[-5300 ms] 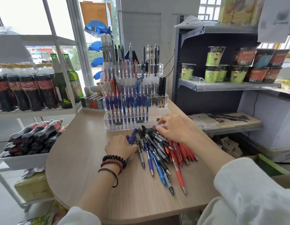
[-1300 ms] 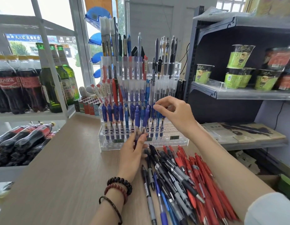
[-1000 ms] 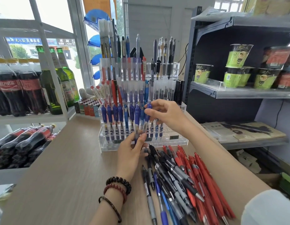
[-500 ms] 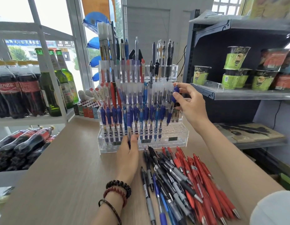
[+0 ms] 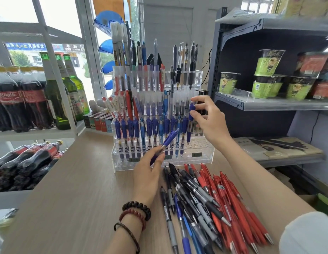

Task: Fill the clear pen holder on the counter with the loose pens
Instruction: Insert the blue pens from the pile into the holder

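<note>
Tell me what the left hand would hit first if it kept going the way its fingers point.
Probably the clear pen holder: the left hand points at its front row, and the blue pen it pinches would touch there before the hand does. Depth is unclear.

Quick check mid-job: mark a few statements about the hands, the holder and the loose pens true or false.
1. The right hand pinches a blue pen upright at the clear pen holder. True.
2. The left hand is empty. False: it holds a second blue pen, tilted.
3. The holder's front rows are full. False: holes at the right end stand empty.
4. The loose red pens lie on the pile's right side. True.
</note>
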